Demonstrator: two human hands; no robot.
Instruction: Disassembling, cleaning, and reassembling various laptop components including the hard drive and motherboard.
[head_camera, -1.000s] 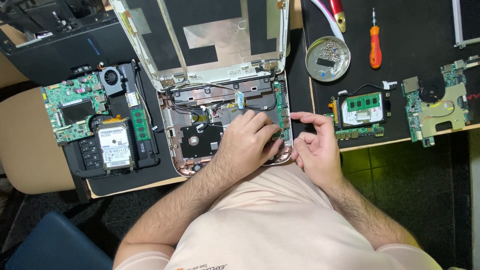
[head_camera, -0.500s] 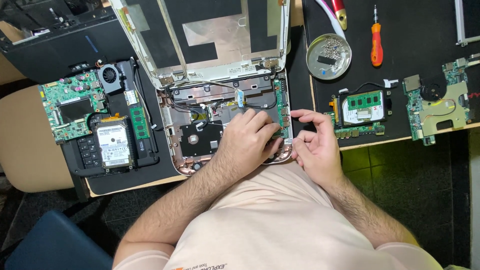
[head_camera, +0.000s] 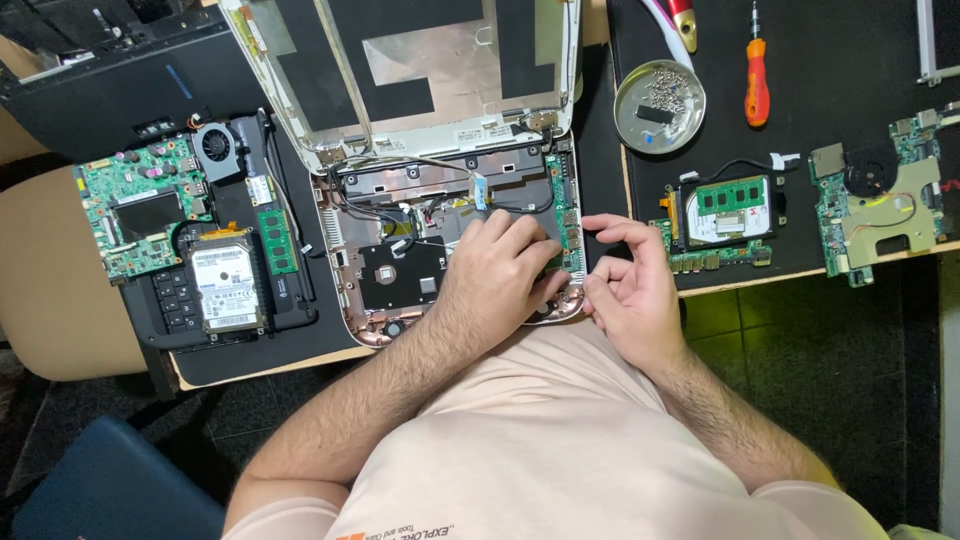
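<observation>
An opened small laptop base lies in front of me, its bare lid tilted back. My left hand rests palm down inside the base, fingers spread over the right part near a narrow green board strip. My right hand is at the base's right edge, fingers curled, thumb and forefinger by the strip's lower end. Whether either hand holds anything is hidden.
At left, a green motherboard, a fan and a hard drive lie on another dark chassis. At right sit a round metal dish of screws, an orange screwdriver, a drive with memory board and another circuit board.
Both hands have stayed at the right side of the laptop base with only slight finger shifts. The view has drifted a little.
</observation>
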